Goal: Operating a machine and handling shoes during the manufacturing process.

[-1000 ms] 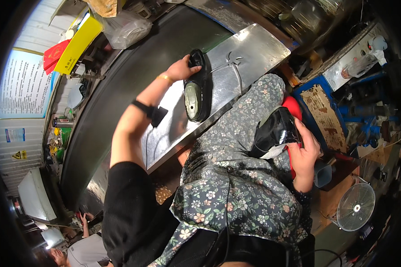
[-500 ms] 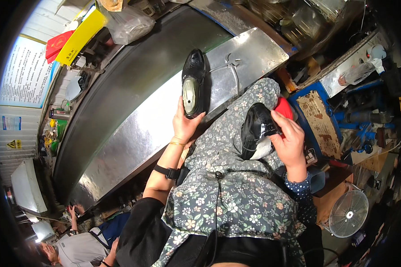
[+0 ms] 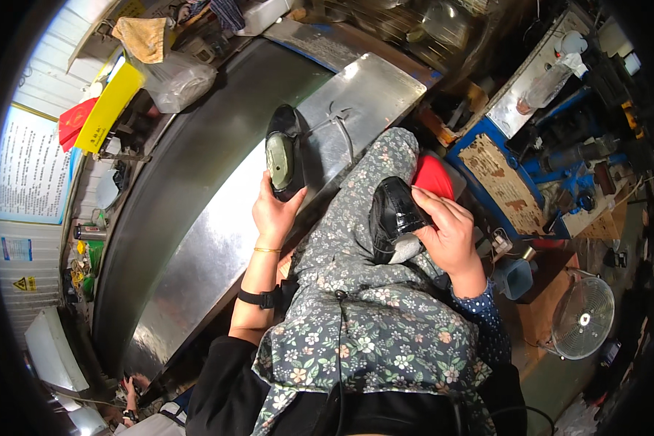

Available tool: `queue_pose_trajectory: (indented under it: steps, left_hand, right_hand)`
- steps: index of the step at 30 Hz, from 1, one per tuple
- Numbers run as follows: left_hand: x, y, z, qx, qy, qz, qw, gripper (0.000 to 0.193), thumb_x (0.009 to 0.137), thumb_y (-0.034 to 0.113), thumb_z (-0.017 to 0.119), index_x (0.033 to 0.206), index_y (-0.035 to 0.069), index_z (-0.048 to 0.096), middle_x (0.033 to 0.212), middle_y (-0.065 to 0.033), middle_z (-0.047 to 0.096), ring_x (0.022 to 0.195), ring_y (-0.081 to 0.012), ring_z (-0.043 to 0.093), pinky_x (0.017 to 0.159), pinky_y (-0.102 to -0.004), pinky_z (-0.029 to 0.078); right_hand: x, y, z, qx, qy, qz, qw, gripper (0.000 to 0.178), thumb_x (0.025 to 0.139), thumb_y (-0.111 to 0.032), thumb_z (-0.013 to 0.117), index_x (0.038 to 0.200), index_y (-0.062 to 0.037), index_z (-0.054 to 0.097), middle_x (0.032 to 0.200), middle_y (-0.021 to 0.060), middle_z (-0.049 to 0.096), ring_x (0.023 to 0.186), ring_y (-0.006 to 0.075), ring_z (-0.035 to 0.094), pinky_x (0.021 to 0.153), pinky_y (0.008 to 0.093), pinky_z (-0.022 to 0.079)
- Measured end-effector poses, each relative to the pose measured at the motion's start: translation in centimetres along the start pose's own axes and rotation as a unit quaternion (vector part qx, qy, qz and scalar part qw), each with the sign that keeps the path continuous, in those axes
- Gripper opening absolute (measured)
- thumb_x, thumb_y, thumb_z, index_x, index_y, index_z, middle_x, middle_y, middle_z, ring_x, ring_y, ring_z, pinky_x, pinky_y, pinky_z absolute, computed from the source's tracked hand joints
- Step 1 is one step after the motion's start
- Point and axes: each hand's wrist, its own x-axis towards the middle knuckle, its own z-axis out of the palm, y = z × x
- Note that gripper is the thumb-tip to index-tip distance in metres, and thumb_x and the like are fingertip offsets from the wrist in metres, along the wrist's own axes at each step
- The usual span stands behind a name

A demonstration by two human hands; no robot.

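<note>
My left hand (image 3: 275,214) is closed on the heel end of a black shoe (image 3: 286,120), which has a pale green shoe last (image 3: 280,160) set in its opening. That shoe is held over the shiny metal ledge, its toe pointing away from me. Over my lap, my right hand (image 3: 449,232) pinches the edge of a second black shoe (image 3: 389,207) between thumb and fingers. A whitish patch shows by that shoe's lower end. The shoe rests against my flowered apron (image 3: 385,327). Its far side is hidden.
A dark conveyor belt (image 3: 189,182) runs beyond the metal ledge (image 3: 196,291). Near the shoe, a thin bent metal piece (image 3: 344,134) lies on the ledge. Something red (image 3: 434,176) is beside my knee. A fan (image 3: 583,318) stands at right; another person's hand (image 3: 131,396) is at lower left.
The view has turned, so the surroundings sit differently in the picture. Both hands keep hold of their shoes; the left shoe appears slightly nearer to me.
</note>
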Motion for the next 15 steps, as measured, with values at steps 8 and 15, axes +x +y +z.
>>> queue_pose_trajectory:
  steps: [8,15]
  left_hand:
    - [-4.2,10.3,-4.3,-0.268,-0.295,0.245,0.884,0.108,0.074,0.034,0.087,0.152,-0.006,0.024,0.158,-0.0290,0.023,0.147,-0.0416,0.026,0.119,-0.0461,0.025]
    - [-8.6,15.5,-0.1,-0.353,-0.110,0.480,0.795,0.065,0.089,0.023,0.063,0.139,-0.013,0.041,0.142,-0.0367,0.042,0.128,-0.0505,0.048,0.106,-0.0569,0.041]
  right_hand:
    - [-2.1,-1.2,-1.6,-0.041,0.019,-0.020,0.999,0.044,0.083,-0.021,0.076,0.116,0.0050,0.066,0.115,0.0211,0.070,0.102,0.0341,0.070,0.085,0.0387,0.056]
    - [-6.0,-3.2,-3.5,-0.044,0.016,0.006,0.999,0.047,0.082,-0.026,0.076,0.116,0.0032,0.063,0.120,0.0236,0.067,0.104,0.0333,0.070,0.084,0.0394,0.056]
